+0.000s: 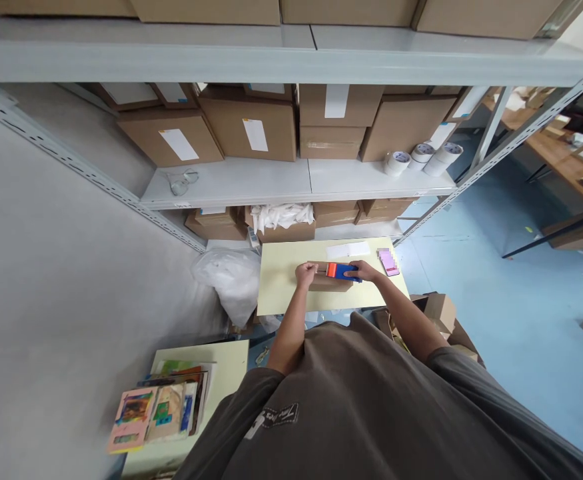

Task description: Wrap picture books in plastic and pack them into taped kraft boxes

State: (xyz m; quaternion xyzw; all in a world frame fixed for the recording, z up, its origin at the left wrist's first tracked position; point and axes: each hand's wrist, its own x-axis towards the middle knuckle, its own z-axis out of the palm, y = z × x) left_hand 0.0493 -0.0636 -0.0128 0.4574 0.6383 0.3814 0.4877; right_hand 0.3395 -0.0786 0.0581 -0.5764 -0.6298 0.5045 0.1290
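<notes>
Over a box [328, 287] on a table [278, 293], a person's right hand [364, 271] grips a dispenser [341, 271]; the left hand [306, 274] is at the box's left end, its hold, if any, too small to tell.

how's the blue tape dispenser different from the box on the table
Colour: the tape dispenser is blue and orange; the box is brown. Size: the box looks larger than the tape dispenser. Support: the right hand grips the tape dispenser, while the box sits on the table. Both are near that hand.
</notes>
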